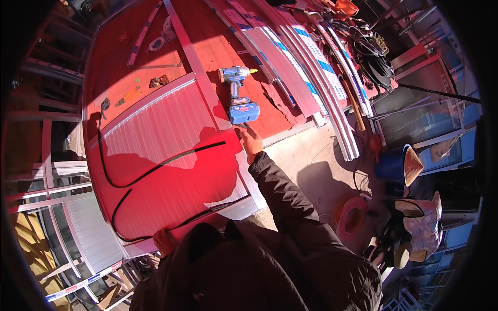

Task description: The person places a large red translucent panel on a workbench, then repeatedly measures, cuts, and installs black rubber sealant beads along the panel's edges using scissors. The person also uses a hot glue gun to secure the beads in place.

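“Fingers of the left hand (pixel 164 242) first: are they closed?”

“Curled at the near edge of a silver, finely ribbed metal panel (pixel 155 122), touching or just beside a thin, black, rubbery strip (pixel 207 147); whether they grip it, I can't tell.”

“How far along?”

“Partway, I'd judge: strip lies along that near edge, but slack curves across the panel seem left to place.”

“Next, rightward?”

“A blue, boxy-based cordless drill (pixel 236 87) on the scuffed red worktop (pixel 218 49); just beside it, the right hand (pixel 251 142), fingers bent at the smooth, pale metal frame (pixel 242 168), grip unclear; then long, straight silver profiles (pixel 280 72) with blue-and-white film.”
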`<state>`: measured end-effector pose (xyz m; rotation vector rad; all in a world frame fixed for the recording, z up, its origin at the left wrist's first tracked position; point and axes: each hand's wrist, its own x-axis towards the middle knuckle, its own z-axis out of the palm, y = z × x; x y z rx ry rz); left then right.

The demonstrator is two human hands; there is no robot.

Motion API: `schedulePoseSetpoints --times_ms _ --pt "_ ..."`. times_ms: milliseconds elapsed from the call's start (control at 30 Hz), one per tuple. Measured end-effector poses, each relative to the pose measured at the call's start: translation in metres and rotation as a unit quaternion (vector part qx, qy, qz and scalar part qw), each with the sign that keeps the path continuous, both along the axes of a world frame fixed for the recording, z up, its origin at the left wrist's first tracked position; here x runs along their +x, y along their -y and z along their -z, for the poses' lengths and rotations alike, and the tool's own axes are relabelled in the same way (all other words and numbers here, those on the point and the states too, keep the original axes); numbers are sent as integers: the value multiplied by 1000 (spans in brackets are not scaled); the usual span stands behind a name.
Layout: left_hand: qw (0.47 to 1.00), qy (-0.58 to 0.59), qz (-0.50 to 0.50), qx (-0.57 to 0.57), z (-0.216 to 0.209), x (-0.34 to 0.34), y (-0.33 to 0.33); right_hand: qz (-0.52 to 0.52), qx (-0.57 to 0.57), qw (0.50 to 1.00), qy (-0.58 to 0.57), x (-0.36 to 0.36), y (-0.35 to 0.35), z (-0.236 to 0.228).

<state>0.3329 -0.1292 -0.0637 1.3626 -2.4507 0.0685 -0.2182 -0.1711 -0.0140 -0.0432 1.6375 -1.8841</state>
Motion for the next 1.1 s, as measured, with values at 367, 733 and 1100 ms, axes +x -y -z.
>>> schedulePoseSetpoints --times_ms 367,733,1100 --pt "999 -19 -29 0 -6 -22 9 -69 123 980 -142 -32 -84 -18" --pt "986 64 -137 71 -11 -102 -34 -34 123 930 -345 -239 -153 -109" --pt "910 145 -264 285 -15 -226 -105 73 444 720 -529 -676 -339 -73"
